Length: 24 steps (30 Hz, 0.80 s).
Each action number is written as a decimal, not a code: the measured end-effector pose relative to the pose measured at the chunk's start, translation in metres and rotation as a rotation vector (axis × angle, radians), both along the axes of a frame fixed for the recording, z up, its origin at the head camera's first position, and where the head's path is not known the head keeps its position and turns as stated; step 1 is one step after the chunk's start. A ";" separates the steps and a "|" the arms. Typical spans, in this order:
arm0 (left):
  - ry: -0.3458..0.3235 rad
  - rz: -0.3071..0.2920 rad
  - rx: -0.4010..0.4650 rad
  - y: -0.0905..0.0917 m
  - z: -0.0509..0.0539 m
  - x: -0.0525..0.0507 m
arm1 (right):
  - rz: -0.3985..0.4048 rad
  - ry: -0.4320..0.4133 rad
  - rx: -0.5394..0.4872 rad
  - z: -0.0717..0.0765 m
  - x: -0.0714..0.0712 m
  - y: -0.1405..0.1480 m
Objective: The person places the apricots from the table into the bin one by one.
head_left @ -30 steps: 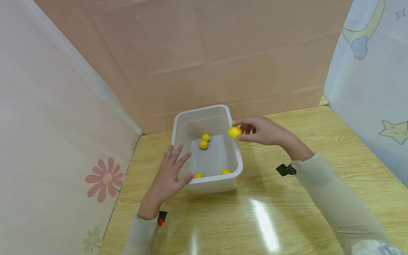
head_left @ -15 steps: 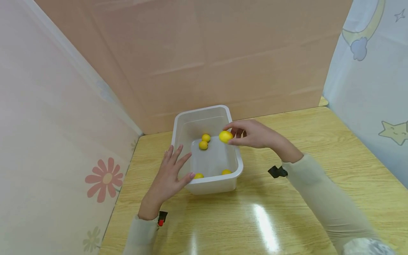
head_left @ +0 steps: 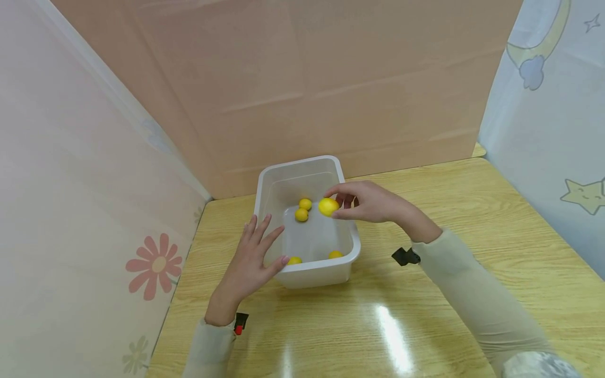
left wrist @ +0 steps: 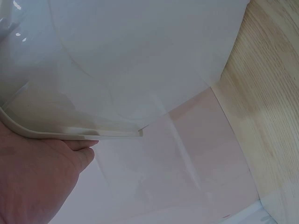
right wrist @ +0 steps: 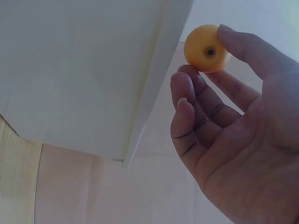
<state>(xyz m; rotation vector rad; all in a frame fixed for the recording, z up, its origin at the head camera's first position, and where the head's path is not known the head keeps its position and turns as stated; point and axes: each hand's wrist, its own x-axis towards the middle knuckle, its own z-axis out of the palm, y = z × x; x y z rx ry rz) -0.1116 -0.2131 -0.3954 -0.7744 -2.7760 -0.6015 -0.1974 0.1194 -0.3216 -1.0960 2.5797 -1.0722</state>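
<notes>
My right hand (head_left: 371, 202) pinches a small yellow lemon (head_left: 328, 207) between thumb and fingers, above the right side of a white plastic bin (head_left: 352, 252). In the right wrist view the lemon (right wrist: 201, 49) shows a dark dot on its end. My left hand (head_left: 250, 262) rests with spread, straight fingers on the bin's near-left rim; in the left wrist view the palm (left wrist: 37, 177) lies against that rim. Inside the bin, two lemons (head_left: 301, 214) touch each other near the back. Two more, a left one (head_left: 295, 260) and a right one (head_left: 336, 254), are partly hidden behind the front wall.
The bin stands on a light wooden table (head_left: 425, 315), close to a tan backdrop (head_left: 302, 94). A flower-printed panel (head_left: 94, 210) bounds the left side. Another panel (head_left: 543, 136), with moon and star prints, stands on the right.
My right hand has moved left and slightly toward me, carrying the lemon from the bin's right rim to over its inside. The left hand and the bin have stayed still.
</notes>
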 end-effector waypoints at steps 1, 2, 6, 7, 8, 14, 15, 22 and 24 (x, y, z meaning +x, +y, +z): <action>-0.002 0.002 -0.001 0.000 0.000 0.000 | -0.001 -0.005 0.000 0.000 0.000 0.000; -0.004 0.002 -0.002 0.000 0.000 0.000 | -0.002 -0.008 0.002 0.000 0.001 0.000; -0.007 0.003 -0.004 0.001 0.000 0.000 | -0.012 -0.016 0.012 0.000 0.002 0.001; -0.008 0.003 -0.003 0.001 0.000 0.000 | -0.015 -0.016 0.016 0.000 0.002 0.002; -0.009 0.002 -0.003 0.001 0.001 -0.001 | -0.017 -0.015 0.019 0.000 0.002 0.002; -0.015 0.003 -0.009 0.003 0.002 -0.001 | -0.036 -0.011 0.019 0.001 0.001 0.006; -0.018 0.003 -0.008 0.003 0.002 -0.001 | -0.038 -0.009 0.019 0.000 0.001 0.006; -0.056 0.005 0.012 0.002 0.005 -0.002 | -0.067 -0.015 -0.006 -0.004 0.001 0.013; -0.064 0.002 0.018 0.001 0.006 -0.002 | -0.087 -0.018 -0.018 -0.005 0.000 0.016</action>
